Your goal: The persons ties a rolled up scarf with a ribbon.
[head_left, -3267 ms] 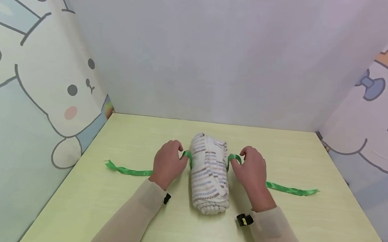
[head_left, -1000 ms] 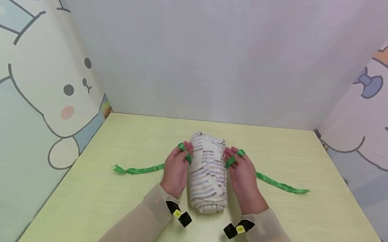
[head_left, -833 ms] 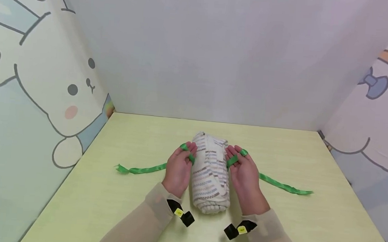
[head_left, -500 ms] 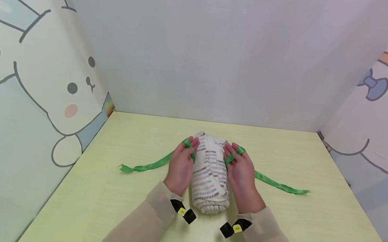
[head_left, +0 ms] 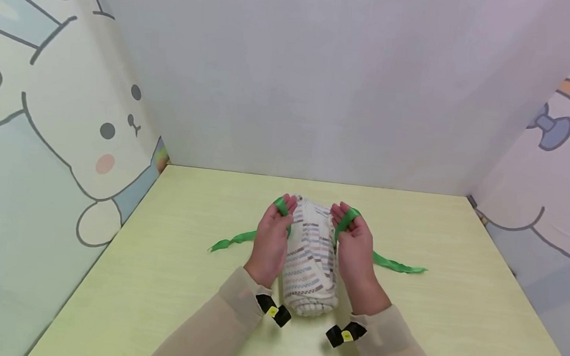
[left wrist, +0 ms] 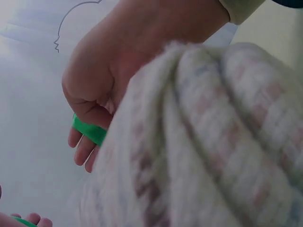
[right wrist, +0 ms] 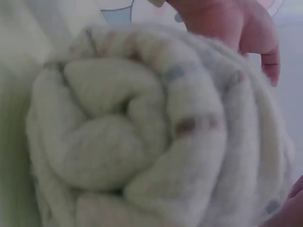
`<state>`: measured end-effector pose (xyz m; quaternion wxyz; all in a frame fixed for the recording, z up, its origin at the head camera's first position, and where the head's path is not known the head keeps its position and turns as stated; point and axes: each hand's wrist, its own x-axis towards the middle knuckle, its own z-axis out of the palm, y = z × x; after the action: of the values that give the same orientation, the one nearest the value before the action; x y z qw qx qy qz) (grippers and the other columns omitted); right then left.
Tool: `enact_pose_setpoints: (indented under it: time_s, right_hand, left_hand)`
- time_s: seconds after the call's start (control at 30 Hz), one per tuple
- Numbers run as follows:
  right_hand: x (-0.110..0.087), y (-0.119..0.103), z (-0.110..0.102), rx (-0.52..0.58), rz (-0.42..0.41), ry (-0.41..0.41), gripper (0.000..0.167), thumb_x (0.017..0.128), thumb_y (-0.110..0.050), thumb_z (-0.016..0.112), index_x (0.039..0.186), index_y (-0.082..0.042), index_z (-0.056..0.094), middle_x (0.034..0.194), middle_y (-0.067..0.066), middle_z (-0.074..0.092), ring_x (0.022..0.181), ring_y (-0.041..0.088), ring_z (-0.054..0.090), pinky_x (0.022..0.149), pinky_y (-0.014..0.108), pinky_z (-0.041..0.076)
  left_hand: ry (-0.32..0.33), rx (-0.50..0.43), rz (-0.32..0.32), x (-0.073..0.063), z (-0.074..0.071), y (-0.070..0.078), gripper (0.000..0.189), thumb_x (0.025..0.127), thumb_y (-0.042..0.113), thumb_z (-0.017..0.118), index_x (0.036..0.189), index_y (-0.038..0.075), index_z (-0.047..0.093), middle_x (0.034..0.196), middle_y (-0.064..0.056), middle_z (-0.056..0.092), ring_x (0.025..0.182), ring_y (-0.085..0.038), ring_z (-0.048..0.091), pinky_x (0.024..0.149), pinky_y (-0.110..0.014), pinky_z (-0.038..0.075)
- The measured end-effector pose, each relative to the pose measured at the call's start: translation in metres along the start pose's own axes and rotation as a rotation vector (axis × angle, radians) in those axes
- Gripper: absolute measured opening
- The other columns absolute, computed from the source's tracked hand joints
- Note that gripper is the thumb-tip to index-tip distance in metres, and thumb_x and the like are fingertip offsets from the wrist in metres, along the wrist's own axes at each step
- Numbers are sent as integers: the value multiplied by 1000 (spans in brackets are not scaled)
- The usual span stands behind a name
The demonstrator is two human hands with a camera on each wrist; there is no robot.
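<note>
A rolled towel (head_left: pixel 310 264), white with striped rows of small coloured checks, lies lengthwise on the table between my hands. One green ribbon comes up along each side of it. My left hand (head_left: pixel 271 244) holds the left ribbon (head_left: pixel 242 237) palm up, with a length looped over the fingers and the thumb on it. On the other side my right hand (head_left: pixel 357 256) holds the right ribbon (head_left: pixel 397 265) the same way, thumb pressing it. Both loose tails trail outward on the table. In the right wrist view the spiral end of the towel (right wrist: pixel 128 127) fills the middle.
A pale yellow-green table (head_left: pixel 154 302) carries everything. Behind it rises a plain whitish wall (head_left: pixel 297 89), with a cartoon rabbit panel (head_left: pixel 68 127) on the left and another cartoon panel at the right. Each sleeve cuff has a black strapped camera (head_left: pixel 274 311).
Earlier the palms faced down beside the towel; both have turned up with ribbon over the fingers. Over the last half second the hands moved slightly away from me and both ribbon tails drew inward.
</note>
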<state>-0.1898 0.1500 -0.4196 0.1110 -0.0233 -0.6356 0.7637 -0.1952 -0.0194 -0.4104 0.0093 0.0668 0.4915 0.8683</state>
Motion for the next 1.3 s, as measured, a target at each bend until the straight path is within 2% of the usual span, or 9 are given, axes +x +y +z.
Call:
enact_pose_setpoints:
  time_s: [0.1, 0.27, 0.43, 0.53, 0.6, 0.7, 0.83, 1.0, 1.3]
  right_hand:
    - [0, 1, -5, -138, -50, -14, 64, 95, 18, 31, 153, -6, 47, 148, 9, 56, 137, 17, 53, 111, 26, 41]
    - [4, 2, -14, -285, -196, -36, 50, 103, 12, 36, 147, -1, 54, 146, 11, 58, 134, 22, 56, 109, 31, 45]
    - [6, -1, -24, -469, -316, -113, 55, 96, 18, 32, 142, 2, 57, 150, 11, 55, 134, 28, 55, 105, 26, 46]
    - [6, -2, -27, -589, -398, -114, 55, 92, 20, 35, 136, 1, 62, 148, 8, 57, 132, 29, 57, 89, 15, 46]
    - [6, -1, -28, -653, -460, -109, 51, 95, 19, 39, 136, 1, 62, 144, 7, 60, 131, 29, 58, 83, 14, 44]
    - [7, 4, -27, -706, -520, -94, 39, 100, 12, 50, 133, -3, 66, 143, 3, 61, 130, 24, 59, 90, 17, 49]
    - [6, 11, -22, -689, -503, -110, 26, 102, 3, 59, 125, -4, 70, 145, -1, 59, 128, 21, 60, 101, 34, 51]
    - [2, 15, -12, -647, -436, -126, 21, 102, -1, 62, 121, -2, 70, 147, -1, 57, 122, 23, 64, 101, 37, 52]
    - [-2, 14, 5, -673, -365, -127, 15, 102, -7, 64, 116, -5, 70, 145, 1, 59, 120, 25, 65, 97, 44, 55]
  left_hand:
    - [19, 19, -44, -1, 1, -1, 54, 106, 3, 43, 159, 2, 30, 162, -14, 36, 149, -22, 34, 124, -41, 17]
    - [37, 57, -102, -2, 1, -3, 54, 107, 4, 44, 159, 1, 31, 163, -14, 35, 149, -22, 35, 123, -40, 21]
    - [34, 100, -93, -1, 0, -3, 53, 107, 4, 44, 159, 1, 31, 163, -14, 35, 149, -21, 34, 123, -40, 22]
    - [27, 129, -84, 0, 1, -2, 54, 107, 5, 44, 159, 0, 30, 163, -14, 34, 150, -22, 32, 123, -41, 22]
    - [19, 142, -79, 1, 2, -1, 55, 106, 4, 44, 159, -1, 29, 164, -15, 33, 151, -23, 30, 123, -41, 22]
    - [20, 169, -92, 2, 4, -3, 56, 106, 4, 46, 160, 1, 29, 164, -12, 34, 151, -21, 30, 123, -40, 23]
    - [20, 215, -120, 3, 7, -5, 57, 106, 6, 48, 160, 5, 31, 164, -6, 35, 152, -18, 28, 122, -39, 23]
    - [-6, 271, -105, 4, 12, -6, 58, 105, 8, 50, 160, 8, 33, 165, -4, 35, 152, -14, 27, 122, -39, 22]
    - [-78, 346, -44, 1, 22, -11, 56, 105, 5, 48, 159, 8, 34, 164, -1, 34, 153, -15, 22, 121, -37, 26]
